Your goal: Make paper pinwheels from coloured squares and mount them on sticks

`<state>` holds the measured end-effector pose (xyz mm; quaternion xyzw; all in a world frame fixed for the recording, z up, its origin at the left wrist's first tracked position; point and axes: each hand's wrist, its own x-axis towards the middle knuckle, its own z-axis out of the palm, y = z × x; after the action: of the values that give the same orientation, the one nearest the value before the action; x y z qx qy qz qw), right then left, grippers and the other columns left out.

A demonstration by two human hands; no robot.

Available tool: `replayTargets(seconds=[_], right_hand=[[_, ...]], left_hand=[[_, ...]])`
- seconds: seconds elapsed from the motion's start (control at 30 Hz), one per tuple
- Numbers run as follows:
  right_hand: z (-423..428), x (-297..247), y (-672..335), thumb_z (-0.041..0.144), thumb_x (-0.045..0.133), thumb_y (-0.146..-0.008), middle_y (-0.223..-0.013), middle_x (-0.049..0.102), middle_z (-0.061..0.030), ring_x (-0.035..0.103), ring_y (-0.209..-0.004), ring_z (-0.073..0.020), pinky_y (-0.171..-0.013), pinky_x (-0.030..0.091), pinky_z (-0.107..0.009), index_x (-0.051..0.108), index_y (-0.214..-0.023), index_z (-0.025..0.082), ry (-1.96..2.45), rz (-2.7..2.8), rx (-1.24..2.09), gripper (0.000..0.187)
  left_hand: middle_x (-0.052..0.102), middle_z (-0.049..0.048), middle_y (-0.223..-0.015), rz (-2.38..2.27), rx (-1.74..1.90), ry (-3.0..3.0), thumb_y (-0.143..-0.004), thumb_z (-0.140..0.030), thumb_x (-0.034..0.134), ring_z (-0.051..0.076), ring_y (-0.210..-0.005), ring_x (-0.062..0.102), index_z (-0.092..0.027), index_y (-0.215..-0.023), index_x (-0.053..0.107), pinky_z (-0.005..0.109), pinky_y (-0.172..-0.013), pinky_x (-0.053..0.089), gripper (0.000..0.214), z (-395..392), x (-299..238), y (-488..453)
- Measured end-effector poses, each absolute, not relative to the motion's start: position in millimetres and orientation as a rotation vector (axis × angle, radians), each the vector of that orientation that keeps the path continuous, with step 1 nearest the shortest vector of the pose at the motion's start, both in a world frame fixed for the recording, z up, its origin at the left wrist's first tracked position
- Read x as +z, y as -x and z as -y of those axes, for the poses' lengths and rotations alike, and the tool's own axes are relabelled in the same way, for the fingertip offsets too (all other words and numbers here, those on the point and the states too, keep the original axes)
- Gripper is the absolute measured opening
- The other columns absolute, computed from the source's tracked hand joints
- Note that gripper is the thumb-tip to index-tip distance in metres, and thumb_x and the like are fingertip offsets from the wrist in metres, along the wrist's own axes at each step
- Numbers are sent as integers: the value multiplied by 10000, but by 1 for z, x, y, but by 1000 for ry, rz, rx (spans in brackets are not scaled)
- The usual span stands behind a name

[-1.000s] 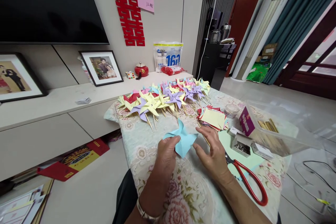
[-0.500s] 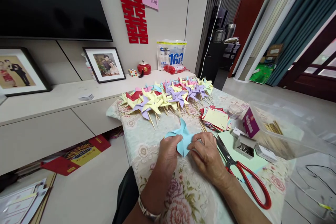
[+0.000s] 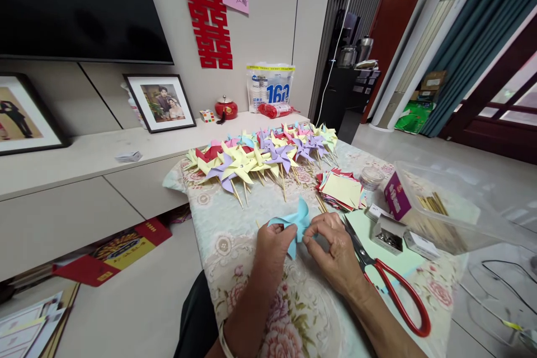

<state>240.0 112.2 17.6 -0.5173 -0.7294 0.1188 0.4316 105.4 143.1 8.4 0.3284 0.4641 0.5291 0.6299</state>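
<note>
Between my hands is a light blue paper pinwheel (image 3: 302, 213), its blades curled, held just above the flowered tablecloth (image 3: 235, 268). My left hand (image 3: 274, 243) pinches it from the left, thumb over its centre. The fingers of my right hand (image 3: 331, 243) are closed on its right side; whether a small pin sits in them I cannot make out. Red-handled scissors (image 3: 380, 268) lie by my right wrist on a pale green sheet (image 3: 413, 257). Behind the hands rests a stack of coloured paper squares (image 3: 342, 189).
Finished pinwheels on sticks (image 3: 243, 165) crowd the table's far side. To the right stand a small box of metal pins (image 3: 388, 239), a round clear container (image 3: 372, 178) and a plastic bin (image 3: 474, 218) with wooden sticks (image 3: 434, 204). A white cabinet (image 3: 159, 145) runs behind.
The pinwheel has been tilted and turned in my hands, its upper blade now standing further right. My left fingers have shifted behind it. The view has swung slightly.
</note>
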Motion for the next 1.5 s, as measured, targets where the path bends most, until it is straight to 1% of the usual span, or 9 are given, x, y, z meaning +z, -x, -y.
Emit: replayTargets(seconds=[0.13,0.33,0.63,0.83,1.03,1.27,1.43,1.5], right_hand=[[-114,14,-241,201,563,-854,-798,614,-44,531,-843,-233,-776,388,-380,621,-727,212,1359,1769,328,140],[-116,10,-241,197,567,-817,-780,626,-41,540,-840,-237,-773,393,-368,621,-698,218,1417,1701,372,133],[-116,11,-240,168,546,-774,-768,621,-40,542,-830,-234,-766,390,-363,589,-678,217,1455,1672,379,116],[-116,11,-239,186,548,-791,-766,611,-43,536,-836,-237,-767,386,-367,582,-682,214,1456,1689,363,117],[-116,11,-238,182,532,-781,-767,604,-53,519,-835,-241,-760,375,-371,585,-673,199,1452,1697,368,121],[-116,11,-238,203,546,-798,-771,602,-50,518,-838,-240,-769,373,-373,591,-681,197,1459,1683,384,126],[-116,11,-238,191,564,-804,-770,609,-46,531,-843,-238,-778,385,-372,610,-678,202,1426,1680,391,135],[-116,12,-239,222,588,-830,-813,629,-52,542,-876,-242,-810,395,-380,638,-726,200,1384,1663,367,117]], left_hand=[[532,-50,-502,-1060,1204,-784,-560,-251,717,123,-515,494,-181,-566,587,241,-535,385,148,-142,9,-106],[583,-38,-552,-1122,1175,-812,-567,-249,714,115,-521,480,-165,-628,637,232,-523,369,129,-140,13,-105],[517,-66,-502,-1107,1181,-813,-554,-242,711,94,-493,427,-173,-594,589,221,-502,326,145,-141,12,-107],[527,-64,-510,-1094,1178,-822,-560,-240,716,92,-500,424,-169,-600,600,219,-505,329,142,-140,14,-106],[508,-73,-501,-1094,1164,-813,-558,-224,705,89,-500,422,-187,-584,553,213,-495,320,159,-140,12,-107],[529,-66,-516,-1110,1172,-824,-567,-240,692,94,-514,442,-186,-606,549,215,-504,331,158,-141,7,-108],[557,-51,-521,-1117,1172,-849,-574,-232,693,102,-509,455,-174,-604,591,223,-504,341,121,-141,6,-108],[575,-40,-525,-1093,1174,-844,-589,-240,705,107,-504,468,-167,-601,619,231,-512,363,114,-140,7,-105]])
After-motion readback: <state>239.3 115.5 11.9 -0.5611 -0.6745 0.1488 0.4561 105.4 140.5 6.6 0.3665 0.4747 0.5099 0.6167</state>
